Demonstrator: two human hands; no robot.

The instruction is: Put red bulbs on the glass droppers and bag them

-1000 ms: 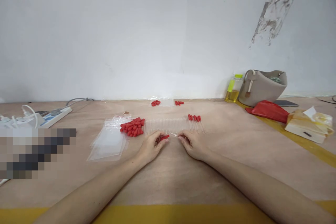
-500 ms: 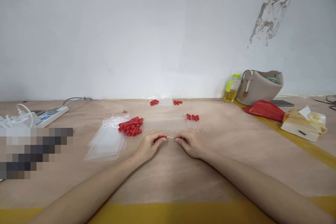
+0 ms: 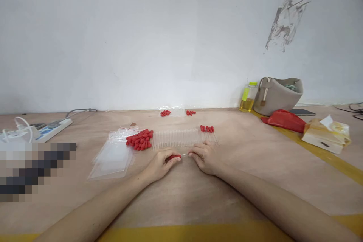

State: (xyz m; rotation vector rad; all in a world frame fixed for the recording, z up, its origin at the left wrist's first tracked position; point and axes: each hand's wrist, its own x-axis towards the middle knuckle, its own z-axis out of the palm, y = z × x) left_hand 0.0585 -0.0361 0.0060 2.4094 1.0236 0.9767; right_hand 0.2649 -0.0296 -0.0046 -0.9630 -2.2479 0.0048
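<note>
Over the middle of the table, my left hand [image 3: 161, 164] is closed in a pinch around a red rubber bulb [image 3: 175, 156]. My right hand [image 3: 207, 160] pinches a thin clear tube [image 3: 185, 154], whose left end meets the mouth of the bulb; how far it sits inside is hidden. Just beyond both hands lies a row of clear tubes [image 3: 176, 138], side by side. At its right end, several droppers [image 3: 207, 129] have red bulbs on their far ends. A heap of loose red bulbs [image 3: 139, 140] rests left of the row.
Clear plastic bags [image 3: 110, 159] lie left of the heap. Bagged red pieces [image 3: 165, 113] are near the wall. To the right are a bottle [image 3: 247, 100], a grey bag [image 3: 278, 96], a red pouch [image 3: 286, 121] and a tissue pack [image 3: 326, 134]. A power strip [image 3: 55, 128] stands left.
Both hands have come slightly nearer to me, with bulb and tube still held end to end. The whole view has shifted a little. The tubes and heap stay in place.
</note>
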